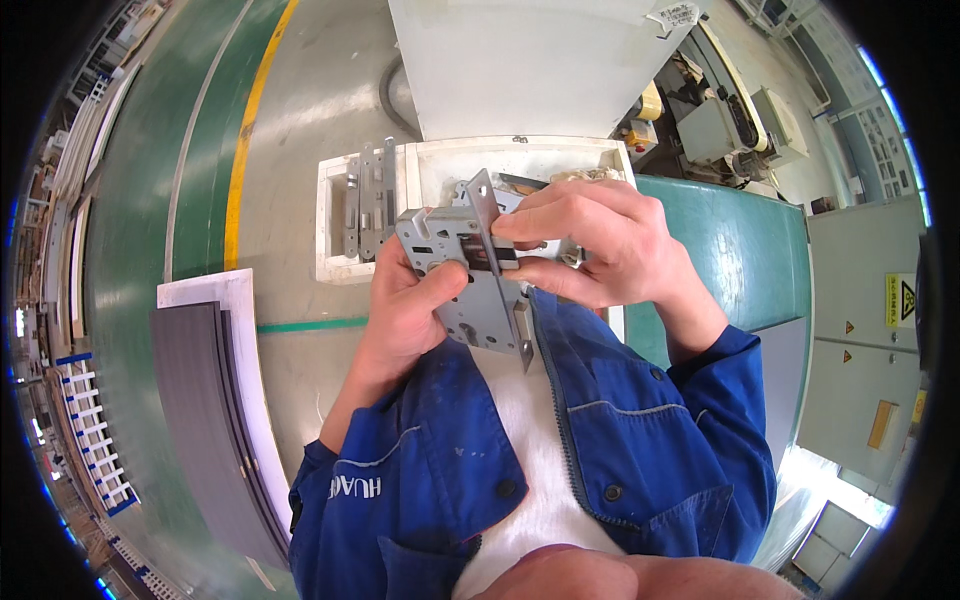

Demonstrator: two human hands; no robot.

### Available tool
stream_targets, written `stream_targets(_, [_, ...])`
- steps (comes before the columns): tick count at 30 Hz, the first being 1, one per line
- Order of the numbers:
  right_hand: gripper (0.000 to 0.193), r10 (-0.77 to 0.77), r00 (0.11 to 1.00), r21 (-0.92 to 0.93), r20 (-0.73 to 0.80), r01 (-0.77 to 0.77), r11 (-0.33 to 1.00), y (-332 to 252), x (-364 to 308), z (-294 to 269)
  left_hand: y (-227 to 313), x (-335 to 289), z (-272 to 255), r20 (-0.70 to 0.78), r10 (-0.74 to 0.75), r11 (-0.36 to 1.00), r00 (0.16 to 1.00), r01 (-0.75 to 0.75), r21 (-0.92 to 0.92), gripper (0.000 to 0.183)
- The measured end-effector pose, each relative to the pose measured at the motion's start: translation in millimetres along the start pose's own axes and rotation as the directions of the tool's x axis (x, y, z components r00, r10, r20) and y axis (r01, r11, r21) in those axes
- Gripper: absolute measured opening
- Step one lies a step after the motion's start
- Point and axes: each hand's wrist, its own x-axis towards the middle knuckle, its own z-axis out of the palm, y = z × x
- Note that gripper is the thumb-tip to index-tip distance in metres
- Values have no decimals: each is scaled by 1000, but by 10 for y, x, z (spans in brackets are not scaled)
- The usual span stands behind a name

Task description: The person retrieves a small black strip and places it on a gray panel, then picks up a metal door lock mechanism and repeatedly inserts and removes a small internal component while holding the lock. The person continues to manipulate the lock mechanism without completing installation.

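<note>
A grey metal mortise lock [490,310] is held up in front of my chest, its long faceplate tilted to the right. My left hand [405,310] grips the flat case from the left, thumb across its face. On the right side, the fingers and thumb of my right hand [600,240] close on the latch bolt [508,255] that sticks out through the faceplate. A second, squared bolt [523,320] protrudes lower down. Beyond the lock, a white open box [430,155] holds metal parts, partly hidden by my hands.
Metal strips [366,200] stand in the box's left compartment. A white panel [510,70] rises behind it. Dark grey boards [205,400] lean at the left. On the right are a green table [740,240] and a grey cabinet [860,270]; machinery [710,120] stands behind.
</note>
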Motion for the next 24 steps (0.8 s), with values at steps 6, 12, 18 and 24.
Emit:
stream_targets(6, [32,-32,999,-58,-11,32,998,-152,136,108,89,-51,-130,76,25,999,997,-24,-24,48])
stream_targets(12, [30,143,989,99,-44,-138,985,-1,97,200,312,-76,20,-37,41,990,998,-36,135,35])
stream_targets(18, [30,473,880,671,-50,-321,669,190,-103,644,465,-108,125,-157,58,954,986,-9,298,35])
stream_targets(24, [29,497,868,782,-22,-295,549,404,-201,840,549,-117,74,-81,100,910,992,-58,410,43])
